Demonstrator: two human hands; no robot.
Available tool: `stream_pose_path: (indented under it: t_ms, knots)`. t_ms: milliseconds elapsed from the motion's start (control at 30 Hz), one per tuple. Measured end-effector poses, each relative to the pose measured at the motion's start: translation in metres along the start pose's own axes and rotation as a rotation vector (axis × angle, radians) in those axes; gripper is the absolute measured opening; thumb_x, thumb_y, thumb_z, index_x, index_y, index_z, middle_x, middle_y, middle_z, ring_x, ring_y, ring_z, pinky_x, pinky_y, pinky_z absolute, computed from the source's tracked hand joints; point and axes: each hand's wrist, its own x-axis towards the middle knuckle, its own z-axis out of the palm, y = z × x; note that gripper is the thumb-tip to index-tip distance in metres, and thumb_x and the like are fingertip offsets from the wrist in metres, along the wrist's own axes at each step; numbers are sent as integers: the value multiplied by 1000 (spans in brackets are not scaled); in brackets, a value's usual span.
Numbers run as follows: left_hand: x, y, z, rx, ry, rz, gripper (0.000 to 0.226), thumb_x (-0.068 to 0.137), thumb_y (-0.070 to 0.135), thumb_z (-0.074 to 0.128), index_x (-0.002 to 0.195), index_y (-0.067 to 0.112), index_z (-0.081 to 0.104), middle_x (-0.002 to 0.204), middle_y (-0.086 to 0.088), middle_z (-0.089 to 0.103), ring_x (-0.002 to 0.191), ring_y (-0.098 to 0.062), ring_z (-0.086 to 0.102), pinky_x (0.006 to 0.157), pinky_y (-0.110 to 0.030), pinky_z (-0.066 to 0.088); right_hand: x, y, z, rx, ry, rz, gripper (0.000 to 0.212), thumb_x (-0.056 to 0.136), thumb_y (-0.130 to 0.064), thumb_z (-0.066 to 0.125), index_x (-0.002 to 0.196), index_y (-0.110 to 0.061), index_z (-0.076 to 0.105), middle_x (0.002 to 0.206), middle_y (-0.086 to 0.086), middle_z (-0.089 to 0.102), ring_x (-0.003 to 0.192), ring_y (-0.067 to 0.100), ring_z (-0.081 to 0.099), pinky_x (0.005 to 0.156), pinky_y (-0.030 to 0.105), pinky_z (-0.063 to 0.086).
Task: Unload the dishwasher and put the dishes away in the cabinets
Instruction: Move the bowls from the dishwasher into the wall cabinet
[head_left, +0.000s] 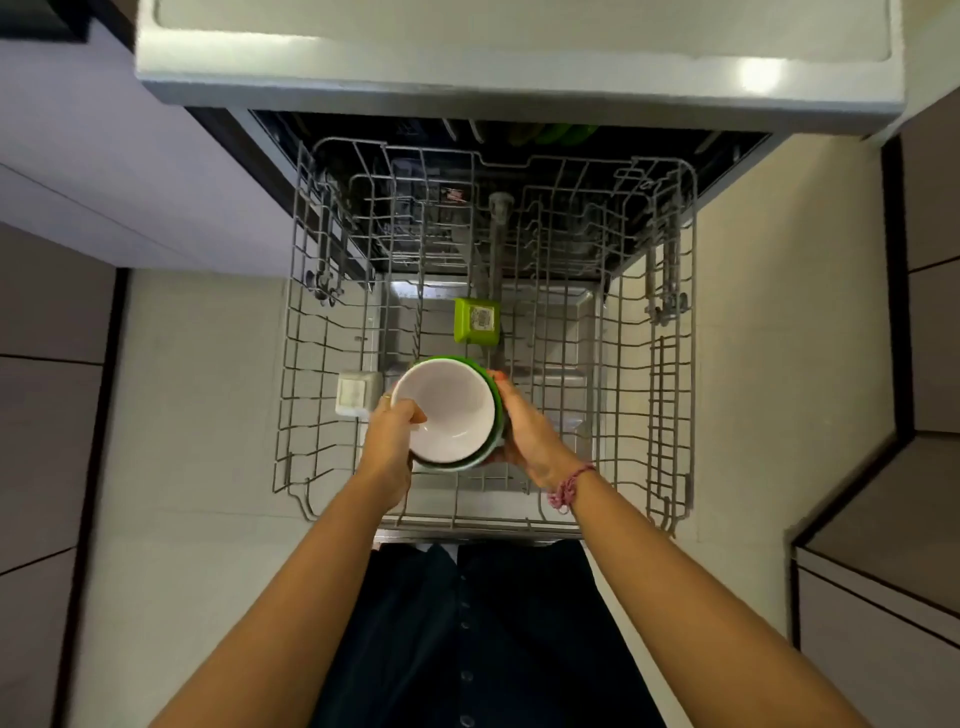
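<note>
Head view: your left hand (390, 431) pinches the bowl (445, 410) rim, your right hand (522, 431) cups the side, above the rack (670, 364) front edge. Looks rigid, breakable, slick; keep both holds.

- Two hands are showing: left hand (390, 441), right hand (524, 434).
- Two nested bowls: white bowl (452, 410), green bowl (496, 395).
- One wire rack (670, 364) is sitting pulled out.
- One green box (475, 319), one white box (356, 393).
- One pink bracelet (569, 486).

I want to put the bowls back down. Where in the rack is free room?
Free: rack right half, beyond the right hand, and its back. Crowded: middle, with bowls, green box, and white box by the left hand.
</note>
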Motion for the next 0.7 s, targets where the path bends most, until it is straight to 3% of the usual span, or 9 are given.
stream_pose_path:
  t_ms: [133,200,267,367,433,500,567,633,700]
  knots:
    - [1,2,-26,-131,-42,-54,44,84,-2,38,122,20,42,101,-8,51,89,-27,53,60,-35,51,28,-10,5,109,-184,176,37,99,-48,30,115,-32,59,108,3,63,98,24,60,70,40,56]
    - [0,0,-37,-176,-29,-57,47,83,-4,37,123,20,42,100,-7,52,88,-27,53,60,-35,51,58,-19,1,-156,-132,117,33,100,-36,38,127,-26,54,107,2,64,93,20,60,76,37,51]
    - [-2,-4,-47,-191,-25,-57,49,82,-6,36,122,20,45,101,-7,52,88,-27,53,60,-36,51,96,-23,-6,-628,41,-16,47,94,-22,51,141,-22,41,121,9,58,100,22,56,85,33,47]
    - [-5,-9,-65,-139,-66,-48,57,80,-10,36,122,27,47,106,-8,52,92,-28,52,57,-33,52,136,-27,-7,-1118,120,-103,77,86,-4,56,148,-34,21,156,5,16,139,32,24,110,41,33]
    - [-5,-13,-75,-126,-106,-68,68,79,-11,35,125,37,47,110,-6,52,94,-28,52,60,-34,52,149,-29,-7,-1162,118,-83,69,94,-10,48,150,-35,16,159,2,6,145,32,10,114,44,26]
    - [-4,-17,-84,-151,-146,-89,78,78,-12,34,129,45,46,114,-5,52,99,-30,52,62,-37,54,157,-24,0,-1067,168,-108,57,100,-30,41,150,-32,14,157,1,18,142,26,22,109,29,30]
    - [-2,-20,-91,-174,-164,-99,78,79,-13,34,127,46,47,115,-5,51,100,-31,51,57,-37,55,160,-18,7,-1145,211,-173,58,100,-31,41,151,-27,13,154,8,24,139,28,29,100,22,40]
    - [0,-22,-98,-193,-165,-103,75,79,-14,34,123,45,51,114,-6,51,99,-30,51,53,-35,54,160,-16,10,-1277,207,-182,53,99,-23,41,148,-19,22,152,19,22,134,41,31,103,42,39]
    - [2,-22,-104,-202,-174,-114,73,79,-14,35,119,44,53,114,-6,52,99,-30,51,53,-34,54,160,-20,8,-1523,216,-178,43,96,-8,44,138,-11,36,148,21,24,125,48,34,97,55,39]
